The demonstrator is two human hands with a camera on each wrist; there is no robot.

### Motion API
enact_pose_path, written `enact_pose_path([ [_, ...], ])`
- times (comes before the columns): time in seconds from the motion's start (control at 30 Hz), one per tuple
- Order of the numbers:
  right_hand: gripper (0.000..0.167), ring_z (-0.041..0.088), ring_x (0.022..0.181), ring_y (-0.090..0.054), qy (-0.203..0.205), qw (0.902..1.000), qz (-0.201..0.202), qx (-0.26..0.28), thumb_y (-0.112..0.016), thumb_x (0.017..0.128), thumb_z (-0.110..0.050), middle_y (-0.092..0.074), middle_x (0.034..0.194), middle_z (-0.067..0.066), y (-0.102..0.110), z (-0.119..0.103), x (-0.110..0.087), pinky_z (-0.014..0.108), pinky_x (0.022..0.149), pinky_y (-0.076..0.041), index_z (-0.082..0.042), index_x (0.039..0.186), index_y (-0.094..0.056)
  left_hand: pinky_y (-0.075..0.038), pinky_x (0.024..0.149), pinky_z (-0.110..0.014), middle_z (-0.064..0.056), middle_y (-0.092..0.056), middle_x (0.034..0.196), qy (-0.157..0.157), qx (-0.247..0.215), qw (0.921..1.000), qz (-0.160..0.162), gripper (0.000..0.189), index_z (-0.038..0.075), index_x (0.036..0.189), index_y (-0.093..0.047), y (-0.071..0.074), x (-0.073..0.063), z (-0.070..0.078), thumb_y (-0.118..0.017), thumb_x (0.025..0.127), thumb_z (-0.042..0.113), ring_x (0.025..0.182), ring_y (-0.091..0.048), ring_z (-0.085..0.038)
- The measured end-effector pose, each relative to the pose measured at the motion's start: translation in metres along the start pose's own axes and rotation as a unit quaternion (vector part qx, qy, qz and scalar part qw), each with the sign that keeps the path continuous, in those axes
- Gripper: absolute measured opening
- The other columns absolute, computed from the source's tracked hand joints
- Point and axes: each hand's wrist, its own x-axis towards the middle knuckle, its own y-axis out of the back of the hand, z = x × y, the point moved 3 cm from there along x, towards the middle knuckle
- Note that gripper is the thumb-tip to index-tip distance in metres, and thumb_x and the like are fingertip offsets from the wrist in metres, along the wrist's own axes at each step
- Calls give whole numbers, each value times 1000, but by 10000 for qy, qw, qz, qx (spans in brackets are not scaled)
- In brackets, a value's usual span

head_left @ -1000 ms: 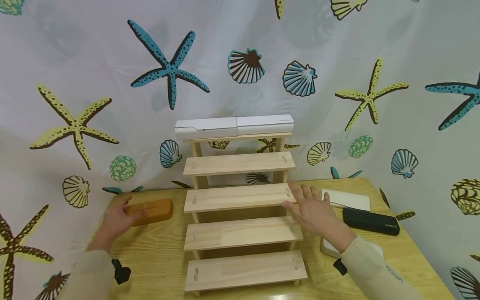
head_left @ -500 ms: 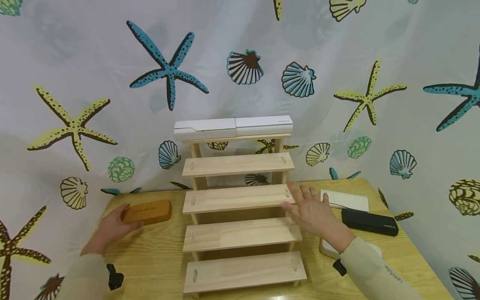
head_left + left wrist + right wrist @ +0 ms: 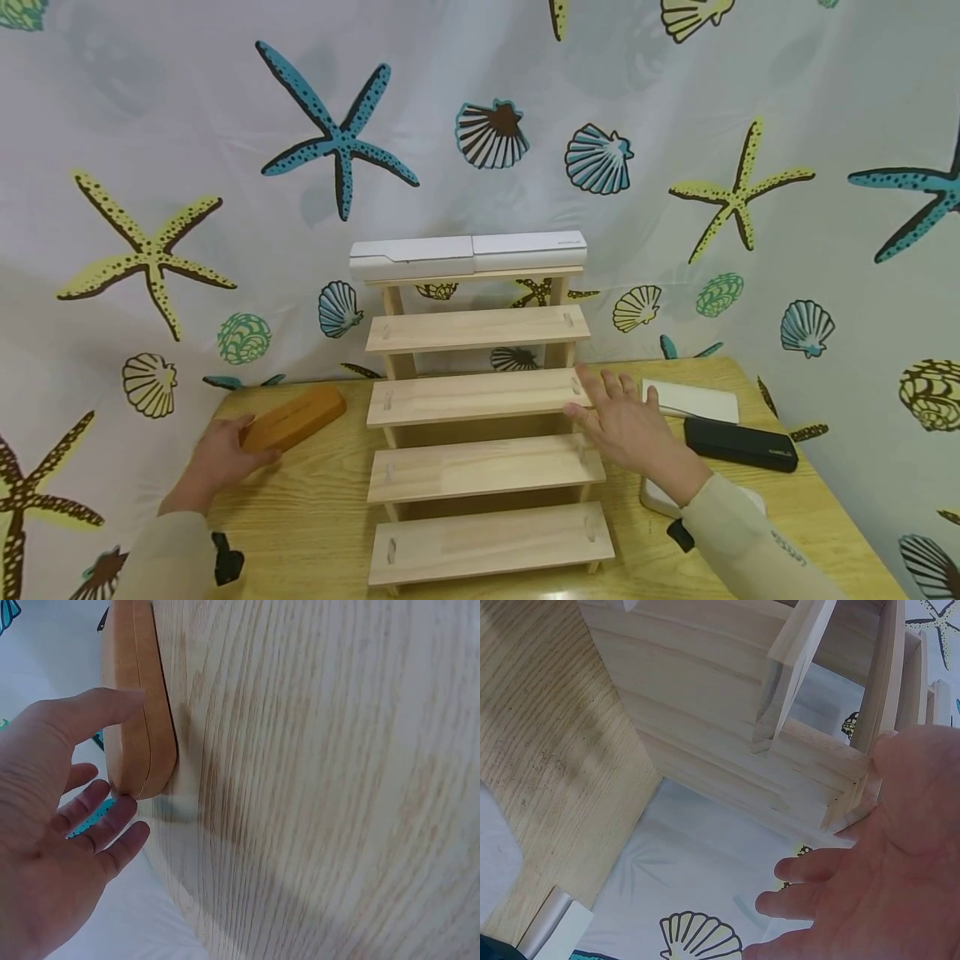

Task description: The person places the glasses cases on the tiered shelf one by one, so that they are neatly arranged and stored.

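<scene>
An orange-brown glasses case (image 3: 294, 418) lies slantwise on the table at the left. My left hand (image 3: 222, 457) holds its near left end between thumb and fingers. In the left wrist view, the thumb lies against the seamed side of the case (image 3: 139, 667), with the fingers of the left hand (image 3: 56, 802) around its end. A stepped wooden rack (image 3: 480, 396) stands in the middle. My right hand (image 3: 630, 421) rests against the right end of its middle shelf, fingers extended. In the right wrist view, the right hand (image 3: 885, 862) touches the rack's side.
Two white cases (image 3: 468, 256) sit end to end on the top shelf. At the right lie a white case (image 3: 697, 402), a black case (image 3: 738, 443) and a white object (image 3: 660, 497) partly under my right arm. A patterned curtain (image 3: 480, 75) hangs behind.
My left hand came down to the end of the orange-brown glasses case and took hold of it. The case has turned, its far end swinging away from me. The right hand stays put.
</scene>
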Motion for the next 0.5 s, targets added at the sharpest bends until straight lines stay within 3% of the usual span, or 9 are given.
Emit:
enact_pose_path([
  [0.13, 73, 58, 151, -34, -8, 10000, -12, 1, -36, 112, -57, -40, 162, 33, -1, 0, 1, 85, 113, -23, -14, 169, -24, -51, 89, -62, -43, -59, 109, -236, 294, 9990, 257, 78, -29, 129, -53, -1, 0, 0, -84, 86, 29, 97, -57, -49],
  [0.2, 73, 58, 151, -34, -10, 10000, -15, 0, -36, 112, -58, -40, 162, 33, -1, 0, 1, 85, 113, -23, -14, 169, -24, -51, 85, -60, -40, -62, 104, -236, 389, 9984, 340, 75, -28, 125, -57, -2, 0, -1, -84, 84, 29, 94, -58, -47],
  [0.33, 73, 58, 151, -34, -24, 10000, -35, 22, -36, 112, -58, -39, 163, 33, -2, 0, 1, 85, 113, -22, -14, 169, -24, -51, 91, -65, -45, -60, 118, 124, 278, 9993, 196, 81, -25, 132, -54, -5, -1, -5, -83, 87, 36, 104, -60, -54],
  [0.5, 73, 58, 151, -33, -27, 10000, -57, 37, -37, 112, -57, -39, 163, 33, 0, 0, 0, 85, 113, -22, -14, 170, -23, -52, 97, -65, -48, -51, 137, 621, -324, 9974, -143, 98, -24, 146, -36, -13, -3, -13, -76, 93, 47, 116, -60, -57],
])
